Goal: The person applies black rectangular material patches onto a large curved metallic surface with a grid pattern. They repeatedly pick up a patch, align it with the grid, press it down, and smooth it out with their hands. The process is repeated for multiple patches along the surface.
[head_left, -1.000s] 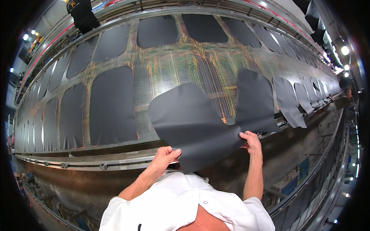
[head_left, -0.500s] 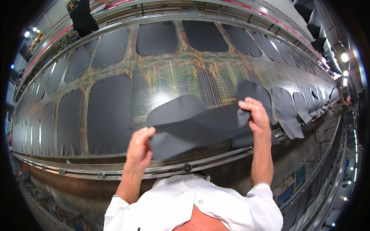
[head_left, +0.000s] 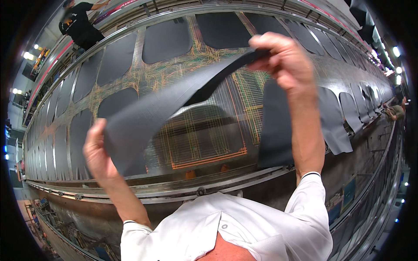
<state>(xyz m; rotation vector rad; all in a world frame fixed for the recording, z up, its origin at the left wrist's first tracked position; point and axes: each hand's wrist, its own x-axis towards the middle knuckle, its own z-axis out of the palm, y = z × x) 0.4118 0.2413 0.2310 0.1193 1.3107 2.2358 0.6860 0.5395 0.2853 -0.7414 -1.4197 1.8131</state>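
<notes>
A dark grey flexible panel (head_left: 163, 93) hangs in the air between my hands, slanting up from left to right, with its far edge folding under. My left hand (head_left: 99, 152) pinches its lower left end. Higher up and farther out, my right hand (head_left: 283, 58) grips the opposite end, fingers wrapped over the edge. Beneath the panel lies the long table's surface (head_left: 204, 148), marked with orange, green and yellow lines. An orange outlined corner shows on the near side. Another dark panel (head_left: 276, 126) lies just right of that spot, partly behind my right forearm.
Similar dark panels (head_left: 167, 41) lie in rows along both sides of the table. Some near right panels (head_left: 333, 122) droop over the edge. A metal rail (head_left: 161, 194) runs along the near side. One person (head_left: 82, 26) stands across the table, another (head_left: 395, 112) at the far right.
I have lifted the panel off the near side and stretched it wider. My right hand has risen and moved outward over the table; my left has shifted left. The marked surface beneath is uncovered.
</notes>
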